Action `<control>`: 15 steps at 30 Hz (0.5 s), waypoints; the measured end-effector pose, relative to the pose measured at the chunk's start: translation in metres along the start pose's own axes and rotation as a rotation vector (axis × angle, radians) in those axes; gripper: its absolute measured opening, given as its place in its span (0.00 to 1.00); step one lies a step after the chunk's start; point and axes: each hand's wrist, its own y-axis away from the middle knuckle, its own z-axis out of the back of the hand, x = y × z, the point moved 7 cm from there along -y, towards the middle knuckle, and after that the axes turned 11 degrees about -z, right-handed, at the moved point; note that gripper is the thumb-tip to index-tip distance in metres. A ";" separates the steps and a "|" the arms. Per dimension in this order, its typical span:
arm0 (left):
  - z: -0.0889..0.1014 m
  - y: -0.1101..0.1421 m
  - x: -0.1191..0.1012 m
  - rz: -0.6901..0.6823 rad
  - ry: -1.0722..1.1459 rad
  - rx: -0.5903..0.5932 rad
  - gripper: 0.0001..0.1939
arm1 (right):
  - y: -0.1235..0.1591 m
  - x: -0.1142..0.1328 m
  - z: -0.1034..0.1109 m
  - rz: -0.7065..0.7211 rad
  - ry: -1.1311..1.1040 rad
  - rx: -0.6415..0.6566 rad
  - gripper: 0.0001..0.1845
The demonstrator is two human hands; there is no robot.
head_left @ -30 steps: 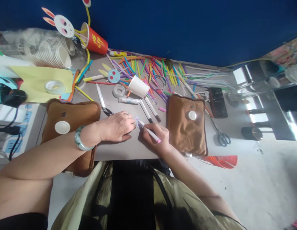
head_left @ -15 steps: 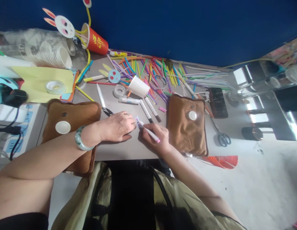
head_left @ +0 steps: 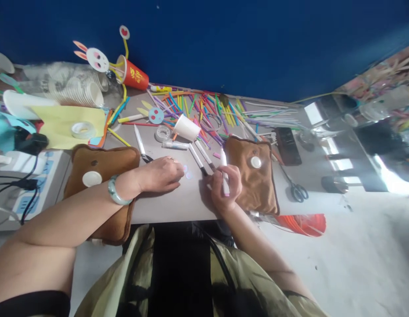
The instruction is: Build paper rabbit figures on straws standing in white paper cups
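My left hand [head_left: 161,175] lies on the grey table [head_left: 178,204], fingers curled, fingertips next to two small pale paper circles [head_left: 187,172]; whether it pinches one I cannot see. A green bangle [head_left: 116,192] circles that wrist, and the forearm rests on a brown cushion [head_left: 101,167]. My right hand [head_left: 225,187] grips a white marker with a pink end [head_left: 224,174], held nearly upright and a little to the right of the circles.
A second brown cushion [head_left: 253,174] lies right of my right hand. Behind are loose markers [head_left: 199,158], a white paper cup [head_left: 186,127], tape rolls [head_left: 163,133], several coloured straws [head_left: 207,110], a red cup with a paper rabbit [head_left: 134,74], a phone [head_left: 286,140] and scissors [head_left: 296,191].
My right hand lifted the marker off the paper circles and drew back to the right, turning the marker upright. The left hand stayed put. The camera view tilted down slightly.
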 end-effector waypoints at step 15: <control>0.004 0.002 0.010 0.016 0.065 -0.082 0.06 | 0.002 0.006 0.033 0.068 0.155 0.133 0.21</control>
